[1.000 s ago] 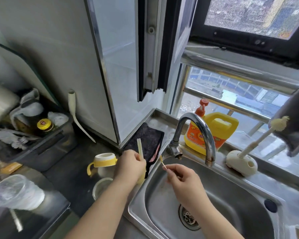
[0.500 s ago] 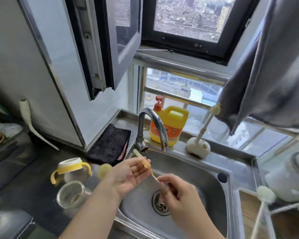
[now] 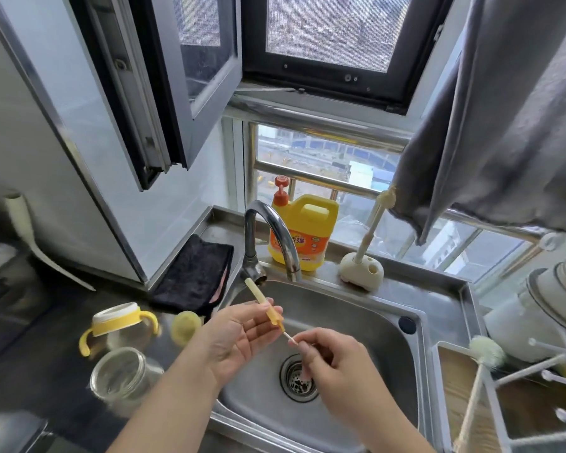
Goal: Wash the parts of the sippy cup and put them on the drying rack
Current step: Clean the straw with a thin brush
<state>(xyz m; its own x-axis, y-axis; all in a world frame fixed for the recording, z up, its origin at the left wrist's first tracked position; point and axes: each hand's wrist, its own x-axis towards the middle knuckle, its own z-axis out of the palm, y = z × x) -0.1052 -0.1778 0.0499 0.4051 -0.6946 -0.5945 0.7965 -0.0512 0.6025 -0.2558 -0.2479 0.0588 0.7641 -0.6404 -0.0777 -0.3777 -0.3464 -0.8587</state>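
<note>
Head view: looking down over a steel sink (image 3: 356, 308), both hands above the basin.
Left hand (image 3: 239, 335): palm up, fingers (image 3: 268, 323) loosely curled round the straw (image 3: 263, 304), holding it tilted, upper end toward the faucet (image 3: 268, 237).
Right hand (image 3: 337, 361): fingers pinching a thin brush stem (image 3: 288, 336) that enters the lower end of the straw.
Cup lid (image 3: 118, 323): yellow with two handles, on the table (image 3: 46, 348) left of the sink.
Glass cup body (image 3: 121, 377): just in front of the lid, on the table.
Round yellow piece (image 3: 185, 326): at the sink's left edge.
Black cloth (image 3: 196, 273): behind it.
Detergent jug (image 3: 303, 233): behind the faucet.
Brush holder (image 3: 361, 269): right of the jug.
Drying rack (image 3: 536, 380): far right, white pegs.
</note>
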